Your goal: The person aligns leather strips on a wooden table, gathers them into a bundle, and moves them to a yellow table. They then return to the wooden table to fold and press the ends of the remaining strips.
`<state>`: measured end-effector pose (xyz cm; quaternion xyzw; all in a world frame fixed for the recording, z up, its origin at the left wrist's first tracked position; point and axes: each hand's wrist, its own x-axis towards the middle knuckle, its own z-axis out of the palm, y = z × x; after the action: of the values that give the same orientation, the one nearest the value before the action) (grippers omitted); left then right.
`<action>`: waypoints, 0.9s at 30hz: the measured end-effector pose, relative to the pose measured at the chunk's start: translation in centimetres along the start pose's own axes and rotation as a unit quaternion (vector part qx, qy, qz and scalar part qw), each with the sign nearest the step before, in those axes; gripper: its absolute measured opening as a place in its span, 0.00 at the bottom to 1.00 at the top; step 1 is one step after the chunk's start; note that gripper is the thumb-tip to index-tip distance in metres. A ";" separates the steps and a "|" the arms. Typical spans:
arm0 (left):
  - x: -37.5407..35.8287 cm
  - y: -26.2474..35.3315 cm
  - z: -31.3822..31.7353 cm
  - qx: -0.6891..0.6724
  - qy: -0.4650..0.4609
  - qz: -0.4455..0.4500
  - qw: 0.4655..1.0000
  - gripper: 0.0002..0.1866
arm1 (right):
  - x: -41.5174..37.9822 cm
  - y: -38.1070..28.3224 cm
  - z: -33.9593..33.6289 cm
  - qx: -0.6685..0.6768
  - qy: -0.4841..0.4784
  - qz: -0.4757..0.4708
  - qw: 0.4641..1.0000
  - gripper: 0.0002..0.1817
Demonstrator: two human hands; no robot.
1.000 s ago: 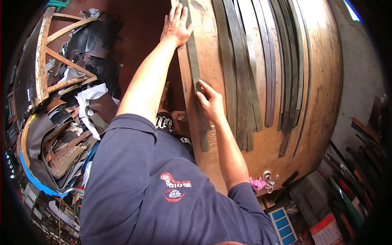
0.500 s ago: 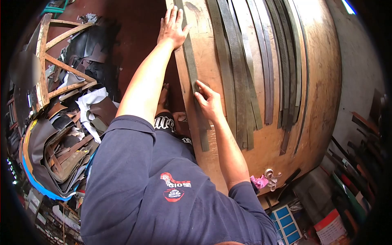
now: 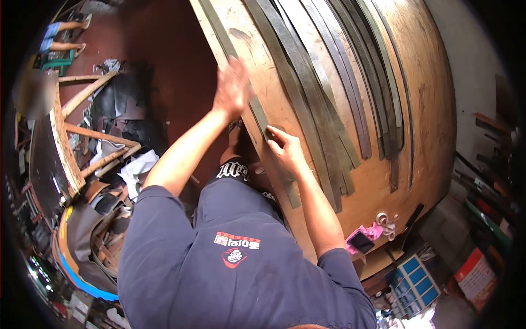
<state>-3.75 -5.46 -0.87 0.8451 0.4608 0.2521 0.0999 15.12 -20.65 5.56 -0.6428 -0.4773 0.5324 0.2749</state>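
Observation:
A long dark strip (image 3: 220,34) lies along the near left edge of the wooden table (image 3: 383,216). My left hand (image 3: 233,90), blurred by motion, is over this strip at the table's edge, its fingers stretched out and pointing away from me. Further down the same strip, my right hand (image 3: 286,149) touches it with the index fingertip. The thumb is apart from that finger, and the other fingers are curled. No object shows between the fingers of either hand. The strip's lower end (image 3: 293,196) lies beside my right forearm.
Several long dark strips (image 3: 307,104) lie across the table, right of my hands. A pink cloth (image 3: 370,233) with a dark object sits at the near edge. Left are a wooden frame (image 3: 64,142) and a container of scraps (image 3: 82,236). Another person's legs (image 3: 66,46) show at upper left.
My left hand has slid down along the strip toward my right hand. The view has shifted and turned, bringing the other person's legs into sight. My right hand stays on the strip.

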 end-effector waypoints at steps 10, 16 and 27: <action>0.9 0.4 -4.7 -0.073 -0.394 0.374 0.837 0.50 | -0.1 0.0 0.3 0.015 0.023 0.019 0.999 0.22; 7.4 -6.9 -5.8 -0.006 -0.373 0.338 0.864 0.50 | -0.3 -1.3 -0.1 -0.025 -0.001 0.074 0.997 0.22; 7.2 -5.7 -3.1 0.140 -0.066 -0.029 0.988 0.42 | -0.3 -0.8 0.2 0.012 0.008 0.033 0.999 0.22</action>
<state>-6.29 3.48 1.86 0.8517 0.5082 0.1261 0.0183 14.72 -20.59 6.30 -0.6590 -0.4472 0.5415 0.2693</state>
